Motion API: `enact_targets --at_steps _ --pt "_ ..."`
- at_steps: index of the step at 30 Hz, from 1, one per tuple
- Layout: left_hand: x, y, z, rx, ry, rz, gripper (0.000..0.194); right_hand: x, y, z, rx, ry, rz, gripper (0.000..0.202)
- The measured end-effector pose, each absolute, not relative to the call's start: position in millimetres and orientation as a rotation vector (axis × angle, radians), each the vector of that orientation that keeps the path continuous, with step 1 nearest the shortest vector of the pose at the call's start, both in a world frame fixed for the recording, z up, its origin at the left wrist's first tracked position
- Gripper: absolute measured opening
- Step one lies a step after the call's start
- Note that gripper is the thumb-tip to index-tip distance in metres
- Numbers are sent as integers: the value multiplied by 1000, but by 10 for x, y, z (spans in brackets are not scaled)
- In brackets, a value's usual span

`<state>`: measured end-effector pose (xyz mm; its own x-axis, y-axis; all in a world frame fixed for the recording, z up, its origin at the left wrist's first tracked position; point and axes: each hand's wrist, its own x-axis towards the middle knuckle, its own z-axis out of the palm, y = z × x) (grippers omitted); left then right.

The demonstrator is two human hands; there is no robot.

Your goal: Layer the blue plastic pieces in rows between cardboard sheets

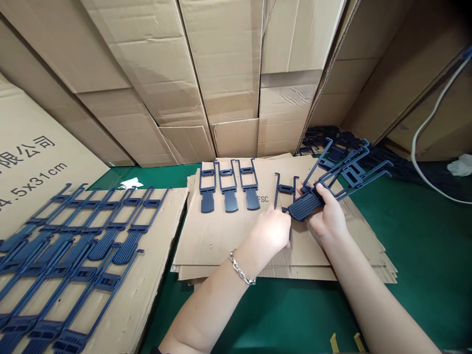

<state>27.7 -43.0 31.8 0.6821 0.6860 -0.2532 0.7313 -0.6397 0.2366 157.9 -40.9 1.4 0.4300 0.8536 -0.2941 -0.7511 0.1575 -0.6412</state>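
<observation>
Several dark blue plastic frames (306,204), each with long hooked arms and a ribbed paddle end, are bunched in my right hand (329,216), thumb on top. My left hand (271,226), closed with its fingers mostly hidden, grips the lower end of one more blue plastic frame (285,189) at the cardboard, just left of the bunch. Three matching frames (227,184) lie in a row on the cardboard sheets (228,246), paddle ends toward me. A silver chain bracelet (239,268) is on my left wrist.
At left, more cardboard (147,290) carries overlapping rows of the same frames (127,241). A dark heap of parts (332,140) lies at the back right. Cardboard boxes (228,64) wall the back of the green table (424,236). A white cable (416,142) hangs at right.
</observation>
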Motion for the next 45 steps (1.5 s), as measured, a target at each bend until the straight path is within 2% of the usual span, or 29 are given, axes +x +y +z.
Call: enact_targets --at_steps 2,6,10,15,18,26,33,37,39,43,45 --pt "255 -385 308 2588 1071 -237 64 1558 -421 19 -834 -171 1147 11" --pt "217 -339 270 2635 1090 -147 50 1573 -410 -21 -848 -167 1173 13" --pt "224 -291 228 2647 1164 1 50 1595 -393 -52 -877 -164 1169 10" --pt "279 -269 185 2681 1154 88 20 1578 -398 -24 -916 -130 1212 12" --pt "304 -288 181 2681 1205 94 16 1574 -399 -9 -908 -111 1205 13" --pt "246 -250 146 2647 1365 197 36 1579 -389 -3 -908 -58 1236 11" --pt "215 -223 81 2608 1298 299 39 1602 -373 -41 -931 -83 1273 17" --pt "255 -213 182 2568 1168 401 43 1577 -389 -42 -877 -141 1280 12" --pt "307 -215 253 2319 1077 517 42 1551 -410 -32 -852 -190 1258 13" --pt "421 -224 320 1243 807 671 43 1503 -475 -2 -828 -320 1183 28" --pt "453 -223 307 955 738 679 44 1484 -512 5 -817 -428 1176 35"
